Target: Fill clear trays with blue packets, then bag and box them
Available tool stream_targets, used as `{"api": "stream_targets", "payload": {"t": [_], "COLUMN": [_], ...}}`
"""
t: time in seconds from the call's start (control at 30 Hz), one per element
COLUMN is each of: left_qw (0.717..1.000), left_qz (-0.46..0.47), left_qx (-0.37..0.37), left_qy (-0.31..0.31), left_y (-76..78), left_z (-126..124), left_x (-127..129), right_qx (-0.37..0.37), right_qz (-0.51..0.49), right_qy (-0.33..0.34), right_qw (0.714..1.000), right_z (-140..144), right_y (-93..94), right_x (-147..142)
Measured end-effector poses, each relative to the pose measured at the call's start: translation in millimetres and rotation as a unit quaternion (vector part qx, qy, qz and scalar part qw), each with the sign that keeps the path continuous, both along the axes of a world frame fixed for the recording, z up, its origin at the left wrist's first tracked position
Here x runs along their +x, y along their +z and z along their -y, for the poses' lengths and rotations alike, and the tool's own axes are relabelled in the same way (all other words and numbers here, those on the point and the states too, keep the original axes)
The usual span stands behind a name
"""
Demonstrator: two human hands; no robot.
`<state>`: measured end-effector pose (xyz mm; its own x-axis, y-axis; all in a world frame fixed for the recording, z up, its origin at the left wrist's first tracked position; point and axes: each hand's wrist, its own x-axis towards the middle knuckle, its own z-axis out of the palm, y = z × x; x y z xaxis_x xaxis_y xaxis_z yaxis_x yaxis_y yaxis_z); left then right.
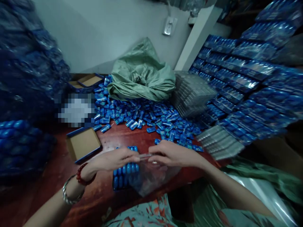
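- Your red-brown tabletop [123, 132] runs left to right beneath a pale wall [94, 31]; wrapped blue packs [21, 148] are piled along its left edge.
- An open, shallow cardboard box [82, 143] sits left of centre, nothing in it.
- Your left hand [113, 159] pinches one edge of a clear plastic bag [151, 176]; blue capsules [125, 173] lie in rows just beside it.
- Your right hand [170, 154] has its fingers closed on the bag's other edge.
- Loose blue capsules [151, 116] spread behind, below a green sack [142, 75].
- Clear trays [191, 93] and stacked blue packs [248, 82] fill the right.
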<state>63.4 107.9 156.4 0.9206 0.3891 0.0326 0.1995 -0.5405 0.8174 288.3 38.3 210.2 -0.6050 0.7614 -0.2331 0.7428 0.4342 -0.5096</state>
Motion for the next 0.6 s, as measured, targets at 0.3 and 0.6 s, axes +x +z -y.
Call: {"api": "stream_targets", "payload": {"t": [0.3,0.6], "left_qw": [0.976,0.792], "left_qz": [-0.049,-0.096], "left_qx": [0.129,0.452], "left_qy": [0.169,0.399], "left_y": [26.0,63.2], "left_z": [-28,-46], "left_x": [-23,-55], "right_qx": [0.176,0.477], "right_qz": [0.180,0.120], "right_qy": [-0.080,-0.238], "right_qw": [0.964,0.838], "right_z": [-65,-79], "right_y": [-1.5,0.9], "right_x": [-27,-27]}}
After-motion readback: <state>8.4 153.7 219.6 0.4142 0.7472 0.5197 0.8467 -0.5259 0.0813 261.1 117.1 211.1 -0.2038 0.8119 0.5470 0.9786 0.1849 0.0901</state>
